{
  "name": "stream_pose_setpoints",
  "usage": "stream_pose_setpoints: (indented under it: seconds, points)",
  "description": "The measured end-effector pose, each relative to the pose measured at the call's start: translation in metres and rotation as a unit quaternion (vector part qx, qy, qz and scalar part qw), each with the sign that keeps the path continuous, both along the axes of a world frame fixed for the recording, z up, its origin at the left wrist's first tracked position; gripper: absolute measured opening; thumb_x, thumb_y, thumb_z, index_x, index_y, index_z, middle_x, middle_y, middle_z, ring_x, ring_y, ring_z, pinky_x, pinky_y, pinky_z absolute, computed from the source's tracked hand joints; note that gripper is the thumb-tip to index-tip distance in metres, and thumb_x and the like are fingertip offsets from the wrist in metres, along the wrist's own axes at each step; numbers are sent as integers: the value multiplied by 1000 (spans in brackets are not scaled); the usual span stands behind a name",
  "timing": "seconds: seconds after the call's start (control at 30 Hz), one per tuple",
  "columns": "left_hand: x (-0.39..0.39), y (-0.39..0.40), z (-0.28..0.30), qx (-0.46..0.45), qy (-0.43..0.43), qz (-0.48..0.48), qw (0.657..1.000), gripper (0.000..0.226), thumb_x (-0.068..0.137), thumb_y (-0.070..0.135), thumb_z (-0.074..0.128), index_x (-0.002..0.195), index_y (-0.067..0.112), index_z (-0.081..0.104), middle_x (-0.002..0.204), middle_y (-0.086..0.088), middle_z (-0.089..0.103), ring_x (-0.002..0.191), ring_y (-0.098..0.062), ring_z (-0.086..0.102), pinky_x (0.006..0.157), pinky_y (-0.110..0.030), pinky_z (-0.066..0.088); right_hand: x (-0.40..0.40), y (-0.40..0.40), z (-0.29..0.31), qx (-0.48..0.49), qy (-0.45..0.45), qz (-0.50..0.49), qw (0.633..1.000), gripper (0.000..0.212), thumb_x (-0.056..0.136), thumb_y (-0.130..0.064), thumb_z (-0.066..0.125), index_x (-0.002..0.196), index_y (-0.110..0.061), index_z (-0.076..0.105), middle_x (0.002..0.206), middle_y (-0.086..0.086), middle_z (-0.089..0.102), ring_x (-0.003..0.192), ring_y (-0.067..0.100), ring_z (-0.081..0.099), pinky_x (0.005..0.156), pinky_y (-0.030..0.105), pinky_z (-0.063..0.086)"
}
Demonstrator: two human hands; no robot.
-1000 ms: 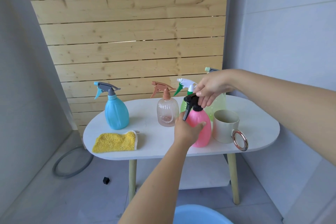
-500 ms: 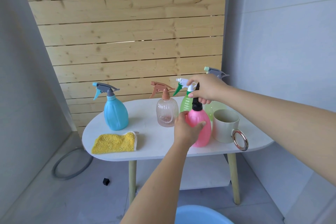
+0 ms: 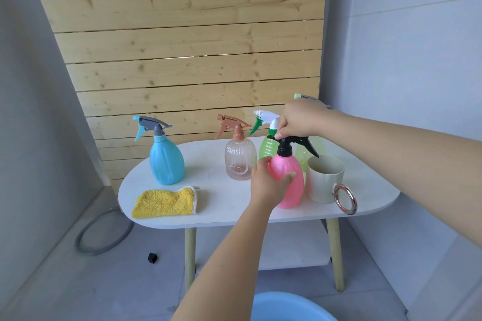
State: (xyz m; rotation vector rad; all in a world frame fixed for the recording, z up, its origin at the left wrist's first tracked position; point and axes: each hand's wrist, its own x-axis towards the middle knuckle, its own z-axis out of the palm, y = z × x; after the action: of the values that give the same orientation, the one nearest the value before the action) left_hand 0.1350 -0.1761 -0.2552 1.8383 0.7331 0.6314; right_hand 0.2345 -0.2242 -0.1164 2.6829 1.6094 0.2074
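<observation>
Head view, pink bottle [image 3: 288, 164]: upright on the white desk [image 3: 229, 203], right of centre, just left of the cream mug [image 3: 323, 180].
Left hand [image 3: 268, 180]: grip wrapped round the pink body from the near side.
Right hand [image 3: 300, 120]: grip pinching the black trigger head [image 3: 294, 143] from above, lever pointing right.
Left end: blue bottle [image 3: 167, 161] far, yellow cloth [image 3: 164, 203] near.

Pale green bottle [image 3: 320, 144] mostly hidden behind the right hand [image 3: 300, 120] and cup [image 3: 324, 180]; blue basin [image 3: 289, 307] cut by the bottom edge; black spray head [image 3: 292, 142] partly covered by that hand.
</observation>
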Motion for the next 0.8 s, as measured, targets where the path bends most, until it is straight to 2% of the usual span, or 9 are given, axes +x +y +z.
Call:
stream_pose_setpoints:
  seconds: [0.1,0.27,0.37,0.43,0.5,0.57,0.63,0.7,0.8]
  points:
    - [0,0,0,-1,-2,1,1000,69,79,32,75,137,18,40,135,-2,46,120,-21,48,100,-38,44,-3,2,4,14,-8,-15,1000,35,85,-46,64,118,-35,64,116,-7,64,108,19,55,70,26,40]
    - [0,0,-1,-3,-6,-2,1000,70,79,32,75,138,18,39,135,-1,45,121,-21,47,100,-38,43,-5,3,3,63,49,-82,993,42,73,-47,75,99,-14,71,88,3,68,83,22,61,53,23,32]
    - [0,0,-2,-3,-8,-2,1000,70,79,32,75,137,19,40,135,-2,45,121,-21,48,99,-38,44,-5,4,1,68,55,-102,991,42,73,-47,74,92,-10,71,69,3,60,73,23,58,48,23,29]
    - [0,1,-3,-4,-7,-4,1000,70,79,33,75,137,19,40,135,-2,45,120,-21,48,99,-38,44,-5,2,2,32,68,-90,993,40,79,-45,69,98,-10,71,78,5,64,71,23,56,49,23,33]
    - [2,2,-3,0,1,-5,1000,73,78,35,76,139,20,38,136,-3,42,122,-22,45,101,-40,43,-4,-5,5,-17,126,-74,989,34,89,-38,61,112,-15,67,90,6,64,66,23,59,55,23,44]
    - [4,6,-1,11,35,-8,999,80,76,41,75,143,24,35,136,-4,35,128,-23,37,104,-42,39,-5,-13,8,-46,161,-60,984,32,94,-32,54,126,-25,59,89,3,60,65,24,64,60,23,49]
    - [5,10,-1,9,70,-11,997,82,73,46,76,142,29,35,133,-3,32,130,-23,31,106,-42,37,-6,-15,10,-64,133,-37,988,34,96,-31,50,130,-29,55,79,-5,56,64,23,64,57,18,44]
    - [6,12,-4,-5,64,-10,998,80,69,45,80,135,26,38,131,-2,32,129,-22,31,105,-43,37,-8,-13,11,-76,98,-19,992,34,97,-31,49,130,-30,55,77,-7,52,56,17,57,53,17,39]
    - [7,11,-6,-42,12,-16,999,71,69,33,83,122,18,38,123,-1,42,116,-21,46,91,-35,43,-9,-6,10,-71,77,-19,994,33,95,-31,53,126,-24,60,88,-1,58,54,20,58,65,24,49]
